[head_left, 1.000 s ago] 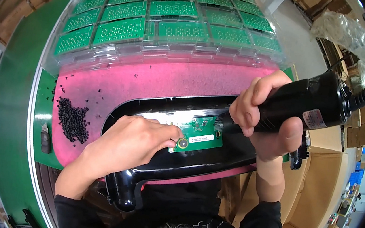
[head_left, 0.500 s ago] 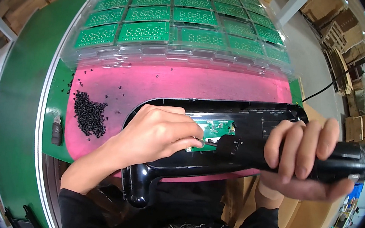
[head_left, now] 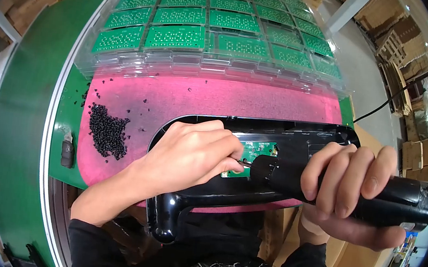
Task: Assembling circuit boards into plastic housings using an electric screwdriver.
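My right hand is wrapped round a thick black electric screwdriver, which lies nearly level with its bit pointing left. At the tip of that bit, the thumb and forefinger of my left hand are pinched together; whatever is between them is too small to make out. Both hands are over a glossy black plastic housing with a rounded stub at its lower left. Inside it sits a green circuit board, partly hidden by my left fingers and the screwdriver.
A heap of small black screws lies on the left of the pink mat, with a few scattered around. Clear trays of green circuit boards stand behind. Left of the mat is a small dark object. A cardboard box stands at lower right.
The screwdriver's rear end and my right hand have dropped slightly toward me. My left hand stays pinched at the bit, shifted a little to the right.
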`<control>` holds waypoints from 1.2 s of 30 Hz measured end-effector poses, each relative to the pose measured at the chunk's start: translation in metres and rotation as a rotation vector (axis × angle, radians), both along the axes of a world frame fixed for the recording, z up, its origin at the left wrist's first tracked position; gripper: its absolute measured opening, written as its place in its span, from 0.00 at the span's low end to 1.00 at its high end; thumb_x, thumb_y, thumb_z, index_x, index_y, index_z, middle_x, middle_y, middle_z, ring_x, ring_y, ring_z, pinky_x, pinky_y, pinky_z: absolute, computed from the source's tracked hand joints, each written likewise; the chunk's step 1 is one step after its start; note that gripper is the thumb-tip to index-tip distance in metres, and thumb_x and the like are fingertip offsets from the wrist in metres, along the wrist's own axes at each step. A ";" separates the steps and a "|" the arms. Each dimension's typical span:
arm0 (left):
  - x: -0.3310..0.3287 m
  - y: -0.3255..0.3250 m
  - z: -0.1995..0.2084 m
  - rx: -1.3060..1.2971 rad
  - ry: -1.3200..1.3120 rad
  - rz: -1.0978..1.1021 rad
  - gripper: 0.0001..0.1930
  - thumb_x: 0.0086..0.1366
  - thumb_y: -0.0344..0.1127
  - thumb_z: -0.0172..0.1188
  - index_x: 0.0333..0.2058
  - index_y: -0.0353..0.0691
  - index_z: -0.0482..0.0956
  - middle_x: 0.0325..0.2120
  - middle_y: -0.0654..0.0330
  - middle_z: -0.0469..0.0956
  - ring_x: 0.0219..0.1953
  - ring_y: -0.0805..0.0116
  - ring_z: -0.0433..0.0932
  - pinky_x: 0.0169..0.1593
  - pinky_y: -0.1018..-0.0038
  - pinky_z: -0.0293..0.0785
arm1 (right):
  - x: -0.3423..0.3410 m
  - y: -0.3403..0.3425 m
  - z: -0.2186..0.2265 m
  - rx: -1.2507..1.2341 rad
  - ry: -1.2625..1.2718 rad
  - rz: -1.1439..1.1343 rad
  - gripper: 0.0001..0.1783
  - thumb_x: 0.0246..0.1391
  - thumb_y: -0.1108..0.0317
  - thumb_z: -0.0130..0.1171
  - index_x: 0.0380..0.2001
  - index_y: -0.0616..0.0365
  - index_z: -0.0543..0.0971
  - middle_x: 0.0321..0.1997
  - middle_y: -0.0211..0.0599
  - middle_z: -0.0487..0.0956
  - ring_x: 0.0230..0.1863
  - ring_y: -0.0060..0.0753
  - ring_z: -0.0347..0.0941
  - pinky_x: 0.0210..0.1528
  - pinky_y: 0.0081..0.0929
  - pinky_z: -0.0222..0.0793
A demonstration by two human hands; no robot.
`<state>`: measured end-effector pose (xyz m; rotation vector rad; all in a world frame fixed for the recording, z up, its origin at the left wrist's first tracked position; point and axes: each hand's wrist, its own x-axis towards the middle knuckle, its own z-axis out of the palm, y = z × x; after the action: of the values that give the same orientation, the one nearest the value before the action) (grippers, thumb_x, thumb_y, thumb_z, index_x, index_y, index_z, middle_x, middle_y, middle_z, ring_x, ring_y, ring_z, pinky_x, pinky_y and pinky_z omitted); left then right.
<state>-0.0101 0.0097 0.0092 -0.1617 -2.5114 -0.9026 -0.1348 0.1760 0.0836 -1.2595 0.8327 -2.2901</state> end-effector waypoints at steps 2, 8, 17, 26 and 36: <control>0.000 0.000 -0.001 -0.031 -0.042 0.006 0.10 0.55 0.35 0.70 0.30 0.39 0.77 0.26 0.60 0.79 0.29 0.60 0.78 0.31 0.66 0.75 | -0.003 -0.001 -0.002 0.037 0.003 0.009 0.32 0.48 0.36 0.68 0.33 0.53 0.67 0.16 0.25 0.70 0.10 0.18 0.64 0.17 0.23 0.67; 0.001 0.001 -0.006 -0.094 -0.175 0.132 0.09 0.61 0.35 0.66 0.32 0.37 0.77 0.27 0.56 0.78 0.33 0.55 0.80 0.34 0.62 0.76 | -0.009 -0.013 -0.020 0.268 0.004 -0.040 0.40 0.46 0.25 0.62 0.34 0.54 0.69 0.17 0.26 0.69 0.12 0.21 0.64 0.22 0.27 0.65; 0.005 0.004 0.002 -0.070 -0.216 0.182 0.09 0.65 0.31 0.60 0.34 0.34 0.69 0.29 0.51 0.77 0.37 0.51 0.81 0.31 0.60 0.76 | -0.017 -0.029 -0.035 0.398 0.063 0.047 0.42 0.48 0.24 0.60 0.36 0.56 0.68 0.19 0.27 0.68 0.15 0.22 0.63 0.22 0.25 0.61; 0.007 0.003 0.000 -0.102 -0.234 0.193 0.08 0.64 0.30 0.58 0.35 0.31 0.70 0.30 0.48 0.77 0.35 0.48 0.82 0.32 0.59 0.77 | -0.012 -0.048 -0.040 0.292 0.050 0.169 0.28 0.54 0.53 0.69 0.42 0.65 0.69 0.22 0.33 0.72 0.19 0.19 0.66 0.23 0.18 0.65; 0.006 0.000 -0.006 -0.034 -0.224 0.082 0.09 0.62 0.35 0.64 0.33 0.35 0.77 0.29 0.53 0.77 0.33 0.49 0.80 0.33 0.57 0.75 | -0.017 -0.022 -0.022 0.156 -0.118 0.159 0.41 0.50 0.25 0.59 0.39 0.56 0.69 0.22 0.29 0.71 0.17 0.25 0.66 0.28 0.30 0.65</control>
<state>-0.0041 0.0101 0.0036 0.0332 -2.7178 -0.8879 -0.1518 0.1543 0.0616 -1.0712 0.8212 -2.1074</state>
